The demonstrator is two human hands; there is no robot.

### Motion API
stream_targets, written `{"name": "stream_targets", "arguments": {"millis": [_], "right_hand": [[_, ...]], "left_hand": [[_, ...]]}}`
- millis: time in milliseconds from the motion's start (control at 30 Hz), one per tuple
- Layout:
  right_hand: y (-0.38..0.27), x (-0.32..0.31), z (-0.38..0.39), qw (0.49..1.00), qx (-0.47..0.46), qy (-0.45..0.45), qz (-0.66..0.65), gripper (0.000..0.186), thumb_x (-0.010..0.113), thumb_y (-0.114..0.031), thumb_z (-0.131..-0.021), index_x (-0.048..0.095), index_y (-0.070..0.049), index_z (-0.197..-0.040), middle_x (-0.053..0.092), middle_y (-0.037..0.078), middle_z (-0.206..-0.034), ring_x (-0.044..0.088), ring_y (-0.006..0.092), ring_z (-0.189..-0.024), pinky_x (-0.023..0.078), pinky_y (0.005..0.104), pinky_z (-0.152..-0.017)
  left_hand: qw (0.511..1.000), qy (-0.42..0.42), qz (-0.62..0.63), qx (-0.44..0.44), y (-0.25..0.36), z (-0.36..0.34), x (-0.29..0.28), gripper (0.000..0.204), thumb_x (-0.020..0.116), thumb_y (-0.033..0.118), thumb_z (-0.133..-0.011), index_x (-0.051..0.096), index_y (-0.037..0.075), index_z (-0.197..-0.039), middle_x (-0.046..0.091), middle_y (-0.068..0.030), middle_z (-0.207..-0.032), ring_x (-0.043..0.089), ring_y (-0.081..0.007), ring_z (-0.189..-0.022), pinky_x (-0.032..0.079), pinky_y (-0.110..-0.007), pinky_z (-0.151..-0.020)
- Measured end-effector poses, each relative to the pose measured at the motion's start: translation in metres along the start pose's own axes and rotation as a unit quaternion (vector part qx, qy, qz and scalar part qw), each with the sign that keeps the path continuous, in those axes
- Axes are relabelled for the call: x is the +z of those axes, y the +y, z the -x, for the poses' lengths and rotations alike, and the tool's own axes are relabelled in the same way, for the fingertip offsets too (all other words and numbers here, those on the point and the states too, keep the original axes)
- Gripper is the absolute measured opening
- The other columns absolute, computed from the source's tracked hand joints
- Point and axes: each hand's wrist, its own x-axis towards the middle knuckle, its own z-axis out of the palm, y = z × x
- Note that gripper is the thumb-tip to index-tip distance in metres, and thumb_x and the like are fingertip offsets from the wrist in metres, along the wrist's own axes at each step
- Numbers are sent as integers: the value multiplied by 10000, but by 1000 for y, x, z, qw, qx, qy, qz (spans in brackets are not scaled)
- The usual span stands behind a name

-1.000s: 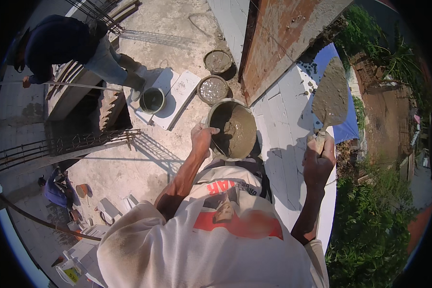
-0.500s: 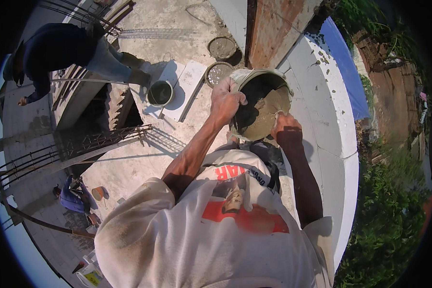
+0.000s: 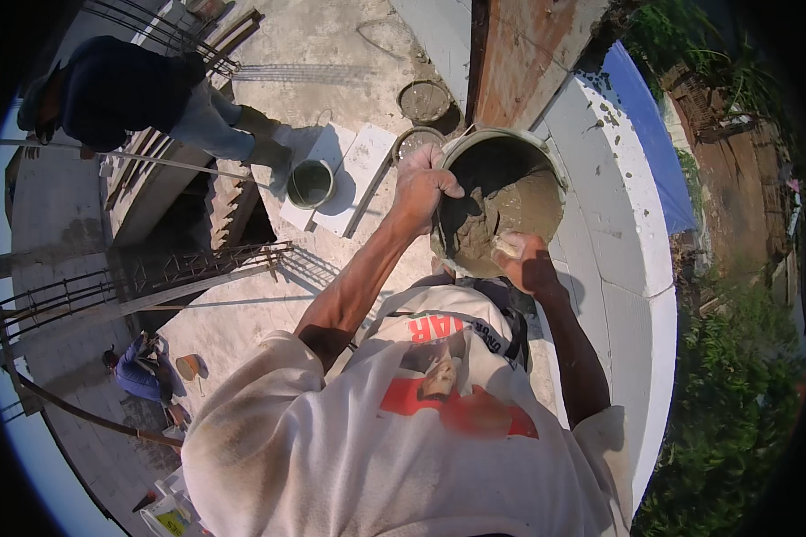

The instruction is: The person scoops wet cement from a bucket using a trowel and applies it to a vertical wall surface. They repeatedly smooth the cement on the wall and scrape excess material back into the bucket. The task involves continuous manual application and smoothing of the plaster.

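Tilted in front of me is a round bucket of wet grey mortar, with my left hand gripping its left rim. My right hand is closed on the pale handle of a trowel, at the lower part of the bucket's opening; its blade is hidden in the mortar. The bucket sits just beside a white block wall along my right side.
Two mortar tubs, a pail of water on white blocks, a rusty board, rebar cages, and a stair opening at left. Two people, one bent over, another crouched. Foliage lies beyond the wall.
The trowel, raised with mortar a second ago, is now down inside the bucket with my right hand. My left hand has lifted the bucket up and rightward, tilting it.
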Motion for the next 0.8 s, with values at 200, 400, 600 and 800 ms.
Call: {"name": "stream_targets", "arguments": {"millis": [200, 400, 600, 800], "right_hand": [[-7, -21, 18, 1000, -13, -1, 6, 518, 787, -341, -866, 718, 13, -1238, 700, 267, -1257, 662, 387, -1214, 501, 440, -1055], [-20, -72, 40, 998, -55, -18, 33, 508, 763, -378, -876, 735, -5, -1219, 700, 241, -1280, 654, 389, -1210, 491, 435, -1064], [-43, -142, 62, 999, -31, -31, -26, 359, 756, -252, -879, 733, 15, -1118, 703, 109, -875, 667, 169, -767, 531, 338, -710], [-75, -252, 77, 991, -3, -85, -103, 315, 741, -249, -872, 714, 22, -1030, 653, 90, -816, 630, 158, -749, 500, 349, -666]], "left_hand": [[996, 46, 74, -14, -4, 14, 11, 288, 602, -145, -626, 488, 70, -780, 562, -57, -739, 569, -182, -574, 542, -342, -521], [990, 63, 121, -46, 9, 26, 36, 191, 646, -70, -814, 589, 10, -978, 676, -128, -935, 691, -234, -812, 611, -385, -780], [982, 67, 163, -71, 7, 31, 51, 203, 662, 103, -986, 616, -9, -1150, 710, -129, -1080, 710, -250, -994, 583, -417, -940], [981, 76, 168, -67, -8, 24, 41, 340, 641, 85, -992, 592, -13, -1314, 697, -137, -1227, 691, -263, -1090, 563, -415, -979]]}}
